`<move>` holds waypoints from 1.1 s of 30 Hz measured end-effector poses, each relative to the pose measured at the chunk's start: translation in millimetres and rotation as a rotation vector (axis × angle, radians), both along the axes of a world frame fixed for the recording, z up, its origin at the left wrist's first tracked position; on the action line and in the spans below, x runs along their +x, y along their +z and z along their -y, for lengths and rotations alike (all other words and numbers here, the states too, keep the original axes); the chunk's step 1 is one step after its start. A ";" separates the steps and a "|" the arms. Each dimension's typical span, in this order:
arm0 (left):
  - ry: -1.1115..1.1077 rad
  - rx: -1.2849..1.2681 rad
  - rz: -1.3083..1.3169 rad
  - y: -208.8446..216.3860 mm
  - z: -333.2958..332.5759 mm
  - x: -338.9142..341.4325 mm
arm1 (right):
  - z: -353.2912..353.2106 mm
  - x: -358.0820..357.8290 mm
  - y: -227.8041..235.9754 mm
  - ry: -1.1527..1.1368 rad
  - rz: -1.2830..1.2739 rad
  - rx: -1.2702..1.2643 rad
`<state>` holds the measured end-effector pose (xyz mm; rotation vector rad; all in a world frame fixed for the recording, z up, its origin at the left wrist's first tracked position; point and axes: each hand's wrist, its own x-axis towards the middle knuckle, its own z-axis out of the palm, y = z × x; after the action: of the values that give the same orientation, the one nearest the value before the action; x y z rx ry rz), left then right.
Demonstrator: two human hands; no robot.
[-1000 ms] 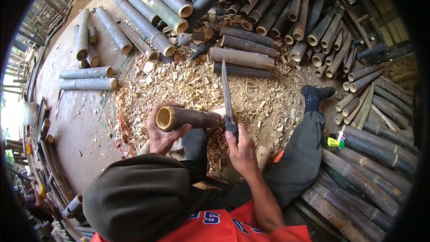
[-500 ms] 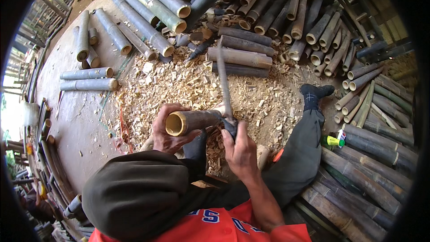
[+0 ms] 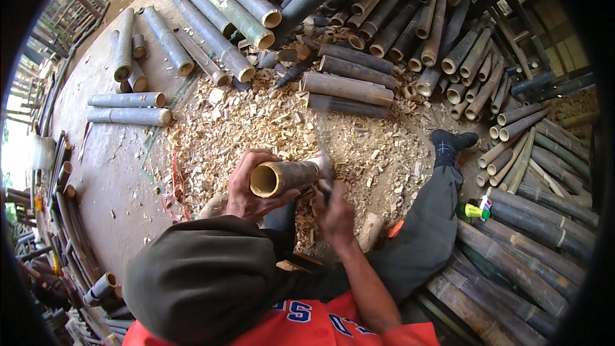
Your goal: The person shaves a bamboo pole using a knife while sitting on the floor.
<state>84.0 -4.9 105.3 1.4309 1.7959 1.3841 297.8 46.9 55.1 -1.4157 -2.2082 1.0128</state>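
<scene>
**Bare fingers share one tube with a blurred blade**

The tube (image 3: 285, 177) is held in the middle of the scene by the left hand (image 3: 243, 191), wrapped round it from the left, with the open end facing left and near. The handle of the knife (image 3: 326, 173) is gripped by the right hand (image 3: 336, 216), just beside the tube's right end. The blade is smeared by blur, so whether the tube is touched by it cannot be told.

The left fingers could be cut if the blade is skidded leftward by the smooth, round wall. The stroke could also be spoiled if the tube is rolled in that one-handed grip. The boot (image 3: 280, 221) below the tube could be struck if the blade is carried too far down. Footing could be loosened by the chips (image 3: 256, 112) strewn on the far side.
</scene>
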 end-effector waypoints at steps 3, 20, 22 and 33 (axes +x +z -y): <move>-0.015 0.048 -0.070 -3.9 -10.0 -2.4 | -34.4 5.0 -38.3 0.051 0.228 -0.078; 0.193 -0.015 0.091 -9.3 8.0 -6.7 | -1.5 -8.6 29.7 0.015 -0.067 -0.010; 0.190 -0.046 0.099 -5.9 4.0 -1.6 | 6.1 -0.6 -1.4 -0.032 -0.133 -0.003; 0.239 -0.066 0.068 -6.6 9.2 -7.3 | 3.3 -13.4 20.6 0.027 -0.010 -0.054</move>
<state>76.6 -14.1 98.8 1.1514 1.9997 1.4545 284.4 43.6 75.7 -1.4045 -2.2142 1.0937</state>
